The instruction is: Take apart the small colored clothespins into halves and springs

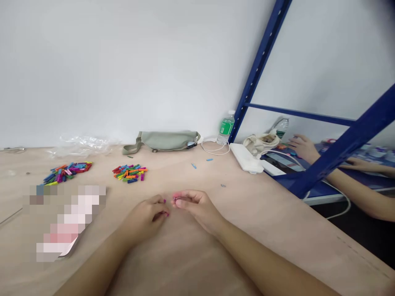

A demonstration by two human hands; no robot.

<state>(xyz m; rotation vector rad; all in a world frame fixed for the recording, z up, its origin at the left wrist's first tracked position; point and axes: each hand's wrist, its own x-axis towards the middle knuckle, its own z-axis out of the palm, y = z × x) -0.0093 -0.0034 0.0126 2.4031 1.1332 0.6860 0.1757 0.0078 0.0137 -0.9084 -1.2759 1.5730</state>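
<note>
My left hand (145,218) is above the table with curled fingers. Small purple pieces (167,214) show at its fingertips, the same colour as some of the clothespins; most of them is hidden. Facing it, close but apart, is my right hand (199,207). Its thumb and fingers pinch a tiny shiny metal piece (175,199), too small to make out fully. Beyond my hands lies a pile of small coloured clothespins (131,172), with a second pile (66,172) farther left. Two blue pieces (194,165) and a small metal bit (223,186) lie loose.
A grey-green waist bag (169,141), clear plastic wrap (82,146) and a bottle (226,127) stand along the wall. At right are a white power strip (246,158), cables and a blue rack frame (327,152). Another person's arm (354,193) reaches in beyond it. A blurred-out flat object (70,222) lies left.
</note>
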